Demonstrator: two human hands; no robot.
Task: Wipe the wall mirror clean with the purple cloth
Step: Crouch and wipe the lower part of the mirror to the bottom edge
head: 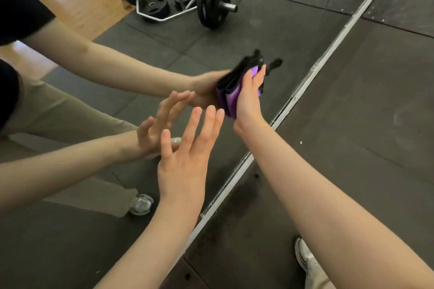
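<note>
The wall mirror [270, 37] fills the left and upper part of the view, its metal bottom frame [328, 54] running diagonally. My right hand [250, 98] presses a folded purple and black cloth [229, 98] flat against the glass, fingers straight. Held up beside it, my left hand [187, 148] has its fingers spread and holds nothing; whether its fingertips touch the glass I cannot tell. Both arms and hands show again as reflections in the mirror.
Reflected in the mirror are a chrome hex bar with black weight plates [211, 0], loose plates, wooden floor and dark rubber mats. Real rubber floor [352, 148] lies to the right, with my shoe [305, 258] near the bottom.
</note>
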